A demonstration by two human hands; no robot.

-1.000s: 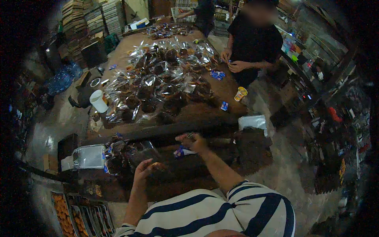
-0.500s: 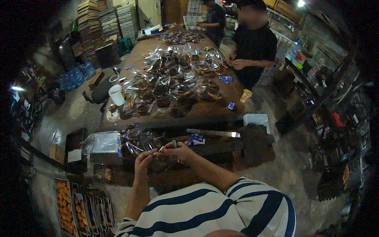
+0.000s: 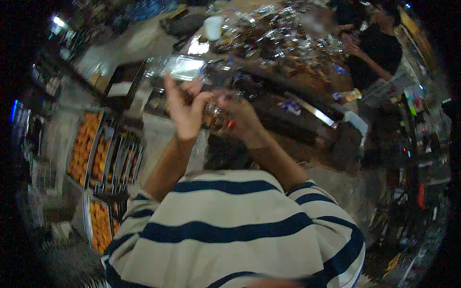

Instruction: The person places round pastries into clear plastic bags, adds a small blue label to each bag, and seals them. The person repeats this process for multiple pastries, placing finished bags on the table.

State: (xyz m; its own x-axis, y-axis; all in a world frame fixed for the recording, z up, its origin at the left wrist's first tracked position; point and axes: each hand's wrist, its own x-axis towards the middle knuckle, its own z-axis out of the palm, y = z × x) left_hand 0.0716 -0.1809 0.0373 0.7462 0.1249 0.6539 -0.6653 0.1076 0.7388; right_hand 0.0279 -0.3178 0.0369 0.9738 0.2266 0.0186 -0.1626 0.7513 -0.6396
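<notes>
My left hand (image 3: 185, 113) is raised with its fingers spread and its thumb pointing toward my right hand; nothing shows in its grip. My right hand (image 3: 240, 117), smeared by motion, has its fingers curled at the top of a clear plastic bag (image 3: 213, 116) with brown and orange contents. A small red part (image 3: 231, 125) sticks out by the right palm; what it belongs to is hidden. Just beyond my left fingers lies a clear-wrapped stack of flat sheets or bags (image 3: 185, 67) on the dark bench.
Many filled clear bags (image 3: 273, 38) cover the large table beyond, beside a white tub (image 3: 213, 28). A long metal blade (image 3: 317, 114) and a yellow-white cup (image 3: 348, 94) lie to the right. Trays of orange-brown baked pieces (image 3: 84, 149) stand at lower left. A person in black (image 3: 377, 53) stands far right.
My view has swung down and turned, so the table has shifted up and right. My left hand has let go of the bag and its fingers have spread.
</notes>
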